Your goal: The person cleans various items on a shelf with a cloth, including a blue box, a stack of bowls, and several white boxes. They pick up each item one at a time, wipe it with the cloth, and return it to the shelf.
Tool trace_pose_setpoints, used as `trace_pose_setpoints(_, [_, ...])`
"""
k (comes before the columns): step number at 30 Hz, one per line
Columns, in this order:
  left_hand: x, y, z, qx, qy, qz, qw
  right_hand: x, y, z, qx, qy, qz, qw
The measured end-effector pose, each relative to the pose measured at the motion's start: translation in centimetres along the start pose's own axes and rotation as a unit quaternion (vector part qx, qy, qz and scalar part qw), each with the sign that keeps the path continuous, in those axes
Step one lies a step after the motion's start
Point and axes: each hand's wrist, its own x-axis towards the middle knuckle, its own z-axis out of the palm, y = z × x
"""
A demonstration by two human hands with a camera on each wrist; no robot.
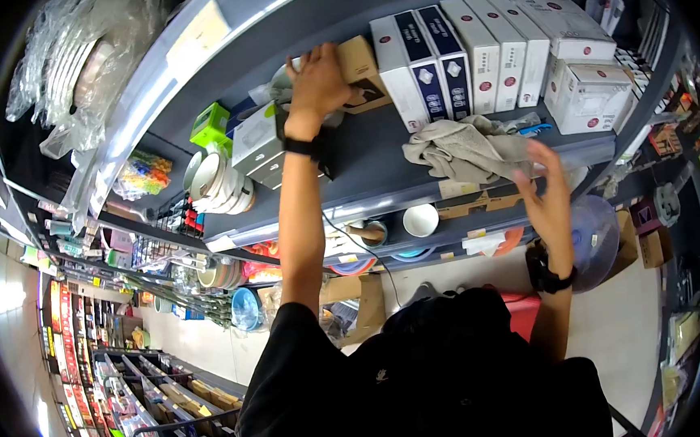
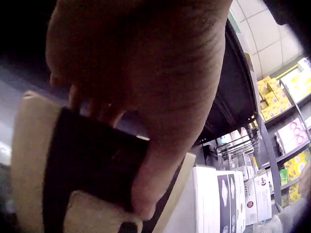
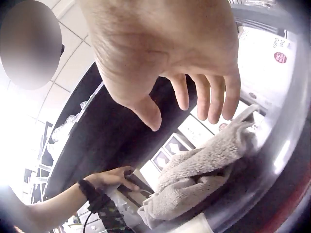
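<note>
My left hand (image 1: 320, 86) grips a brown cardboard box (image 1: 364, 75) with a black print at the back of the shelf. In the left wrist view the thumb presses on the dark face of that box (image 2: 92, 160), with the fingers bent over its far side. A crumpled grey towel (image 1: 463, 150) lies on the shelf's front edge. Beside its right end my right hand (image 1: 550, 204) is raised, holding nothing. The right wrist view shows this hand's fingers (image 3: 204, 99) spread loosely above the towel (image 3: 194, 184).
White and dark-blue boxes (image 1: 421, 67) stand upright right of the cardboard box, with more white boxes (image 1: 589, 92) farther right. Grey boxes (image 1: 259, 144), a green box (image 1: 210, 124) and stacked white bowls (image 1: 222, 183) are to the left. An upper shelf (image 1: 215, 33) overhangs the left side.
</note>
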Motion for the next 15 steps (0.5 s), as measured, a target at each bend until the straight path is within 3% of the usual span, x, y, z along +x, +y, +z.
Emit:
trace_pose_setpoints(3, [-3.0, 1.1, -1.3, -0.054, 0.042, -0.038, 0.997, 2.4, -1.5, 1.4, -0.026, -0.013, -0.048, 0.998])
trace_pose_setpoints(6, [-5.3, 1.6, -2.8, -0.083, 0.116, -0.001, 0.99, 4.6, -2.8, 2.3, -0.093, -0.092, -0.081, 0.988])
trace_pose_setpoints(8, [-6.4, 1.6, -4.1, -0.081, 0.13, 0.008, 0.988, 5.5, -1.8, 3.8, -0.181, -0.146, -0.166, 0.958])
trace_pose_setpoints(15, [-9.8, 1.2, -5.4, -0.173, 0.136, 0.011, 0.975, 7.6, -1.2, 8.5, -0.24, -0.293, -0.088, 0.921])
